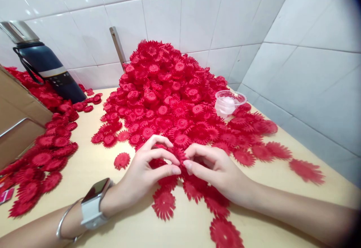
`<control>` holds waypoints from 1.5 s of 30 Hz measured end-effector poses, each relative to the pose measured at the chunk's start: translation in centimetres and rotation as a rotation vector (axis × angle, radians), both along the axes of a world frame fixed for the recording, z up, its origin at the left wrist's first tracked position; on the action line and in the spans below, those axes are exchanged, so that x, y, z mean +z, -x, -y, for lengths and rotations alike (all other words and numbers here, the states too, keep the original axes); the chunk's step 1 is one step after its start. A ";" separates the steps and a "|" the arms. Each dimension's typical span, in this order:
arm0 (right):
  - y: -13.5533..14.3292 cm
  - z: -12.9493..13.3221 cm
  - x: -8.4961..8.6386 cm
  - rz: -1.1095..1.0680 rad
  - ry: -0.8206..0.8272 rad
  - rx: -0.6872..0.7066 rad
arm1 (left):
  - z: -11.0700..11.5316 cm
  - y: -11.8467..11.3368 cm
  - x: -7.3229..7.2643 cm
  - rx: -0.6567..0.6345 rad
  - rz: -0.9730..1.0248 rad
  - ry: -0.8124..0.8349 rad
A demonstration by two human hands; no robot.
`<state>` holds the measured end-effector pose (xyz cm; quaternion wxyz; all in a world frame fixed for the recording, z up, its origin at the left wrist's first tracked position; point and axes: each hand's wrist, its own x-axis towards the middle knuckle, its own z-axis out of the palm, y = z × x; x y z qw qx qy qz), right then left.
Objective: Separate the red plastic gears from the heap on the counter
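A red fringed flower piece [179, 153] is pinched between my two hands at the front of a big heap of similar pieces [166, 90]. My left hand [149, 161] comes in from the left, thumb and index fingertip brought together at the flower's near left edge. From the right, my right hand [217, 167] grips the flower's right edge with thumb and curled index finger. Part of the flower is hidden by the fingers. Loose red flowers [164, 203] lie flat on the table just below my hands, and one more [122, 161] lies left of my left hand.
A clear plastic cup [229, 103] with whitish contents sits among the flowers on the right. At left are a dark blue bottle [53, 65], a cardboard box [22, 116] and a second flower pile [42, 158]. White tiled walls [203, 15] border the table behind and right.
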<state>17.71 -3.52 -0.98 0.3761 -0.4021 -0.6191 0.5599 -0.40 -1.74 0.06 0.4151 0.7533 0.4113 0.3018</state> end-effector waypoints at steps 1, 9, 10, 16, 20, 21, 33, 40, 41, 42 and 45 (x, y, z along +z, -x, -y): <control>0.0 0.0 0.0 0.007 -0.005 0.000 | 0.0 0.0 0.0 0.002 0.003 0.002; 0.0 0.3 0.0 0.052 -0.075 0.019 | 0.1 -0.1 0.1 0.007 -0.008 -0.011; 0.0 0.3 0.0 0.053 -0.076 0.016 | 0.1 -0.1 0.1 0.005 -0.011 -0.015; 0.0 0.2 0.0 0.071 -0.082 0.009 | 0.1 -0.1 0.1 -0.004 -0.017 -0.017; 0.1 0.3 0.0 0.089 -0.095 0.017 | 0.2 -0.1 0.1 0.002 -0.019 -0.010; 0.1 0.2 0.0 0.087 -0.091 0.015 | 0.2 -0.1 0.1 0.003 -0.020 -0.007; -0.1 0.0 0.0 0.001 -0.010 0.005 | -0.1 -0.1 0.1 -0.026 0.031 0.064; -0.2 0.0 0.1 -0.010 -0.006 -0.006 | -0.1 0.0 0.1 -0.028 0.037 0.076; -0.2 0.0 0.1 -0.007 -0.008 -0.004 | -0.1 0.0 0.1 -0.028 0.035 0.074; -0.2 0.0 0.0 -0.006 -0.008 0.000 | -0.1 -0.1 0.1 -0.028 0.030 0.073; -0.2 0.0 0.0 -0.009 -0.010 0.017 | -0.1 -0.1 0.2 -0.029 0.023 0.074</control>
